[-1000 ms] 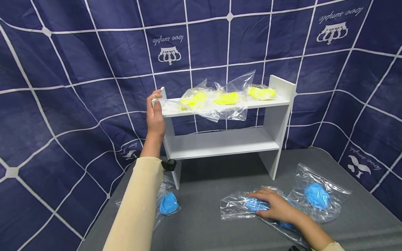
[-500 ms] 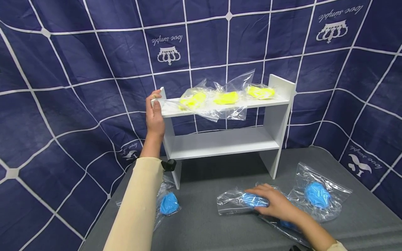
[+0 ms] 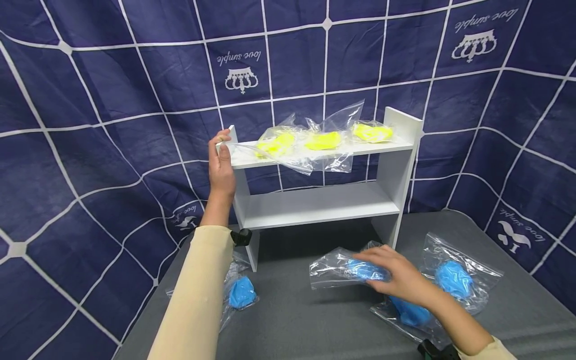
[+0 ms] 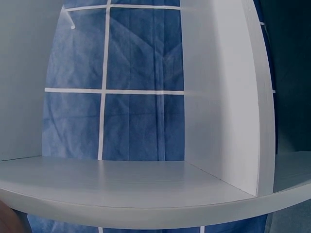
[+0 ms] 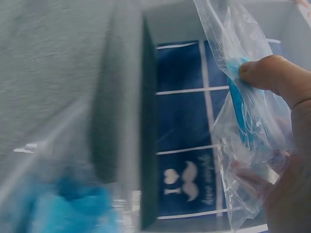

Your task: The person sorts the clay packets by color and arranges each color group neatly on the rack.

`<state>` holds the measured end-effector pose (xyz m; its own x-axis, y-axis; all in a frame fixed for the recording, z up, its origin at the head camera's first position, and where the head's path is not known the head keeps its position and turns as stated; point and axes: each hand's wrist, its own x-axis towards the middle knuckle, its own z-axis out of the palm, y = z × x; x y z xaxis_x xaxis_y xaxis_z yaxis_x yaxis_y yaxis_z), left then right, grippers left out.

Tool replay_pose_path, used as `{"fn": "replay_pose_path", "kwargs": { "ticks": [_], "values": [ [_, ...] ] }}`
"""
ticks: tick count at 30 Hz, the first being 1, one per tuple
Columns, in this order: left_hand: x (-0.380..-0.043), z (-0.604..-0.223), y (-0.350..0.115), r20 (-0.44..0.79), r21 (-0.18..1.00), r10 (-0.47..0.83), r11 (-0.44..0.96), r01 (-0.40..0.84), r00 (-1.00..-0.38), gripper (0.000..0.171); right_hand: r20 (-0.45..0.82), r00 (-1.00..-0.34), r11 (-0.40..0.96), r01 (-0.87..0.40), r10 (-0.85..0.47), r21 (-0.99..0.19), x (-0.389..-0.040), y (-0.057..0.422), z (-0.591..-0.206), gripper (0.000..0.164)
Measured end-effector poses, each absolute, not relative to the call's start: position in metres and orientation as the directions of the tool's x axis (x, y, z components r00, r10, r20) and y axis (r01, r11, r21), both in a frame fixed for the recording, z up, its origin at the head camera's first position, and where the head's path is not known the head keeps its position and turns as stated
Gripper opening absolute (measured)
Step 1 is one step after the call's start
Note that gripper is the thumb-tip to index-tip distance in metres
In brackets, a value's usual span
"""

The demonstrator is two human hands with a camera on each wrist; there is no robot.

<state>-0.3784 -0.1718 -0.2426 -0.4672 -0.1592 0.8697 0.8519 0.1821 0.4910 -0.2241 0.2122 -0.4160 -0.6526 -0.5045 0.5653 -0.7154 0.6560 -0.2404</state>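
My left hand [image 3: 221,167] grips the left upright of a white two-tier shelf [image 3: 321,202] near its top; in the left wrist view mostly the shelf boards [image 4: 121,184] show. In my right hand [image 3: 400,272] is a clear plastic bag with a blue lump [image 3: 366,270], pinched between thumb and fingers and raised over the grey table. The right wrist view shows the thumb [image 5: 277,75] pressed on the bag's blue content [image 5: 238,102]. Below that hand lies a second bagged blue lump [image 3: 410,312], partly hidden by the wrist.
Several bags with yellow lumps [image 3: 324,141] lie along the shelf's top board, their plastic hanging over its front. Another bagged blue lump [image 3: 454,280] is on the table at right, and one more [image 3: 242,292] beside my left sleeve. A dark blue checked cloth [image 3: 135,100] hangs behind.
My right hand has taken hold of the blue-filled bag and lifted it off the table, uncovering more of the bag underneath. The left hand stays on the shelf.
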Motion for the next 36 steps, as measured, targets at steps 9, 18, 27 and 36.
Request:
{"fn": "replay_pose_path", "kwargs": {
  "ticks": [9,18,27,36],
  "values": [
    [-0.37,-0.239,-0.169,0.875,0.481,-0.173,0.206,0.852,-0.452,0.023,0.645,-0.574,0.643,-0.749,-0.505,-0.163,-0.22,0.215,-0.365,0.069],
    [-0.373,-0.242,-0.172,0.872,0.487,-0.163,0.207,0.848,-0.461,0.023,0.731,-0.509,0.648,-0.752,-0.456,-0.119,-0.241,0.217,-0.327,0.066],
    [-0.383,-0.246,-0.173,0.886,0.458,-0.156,0.156,0.875,-0.436,0.018,0.688,-0.618,0.717,-0.667,-0.38,-0.203,-0.273,0.216,-0.322,0.055],
    [-0.372,-0.241,-0.168,0.877,0.475,-0.163,0.173,0.863,-0.451,0.022,0.635,-0.706,0.755,-0.591,-0.313,-0.284,-0.306,0.217,-0.326,0.054]
  ]
}}
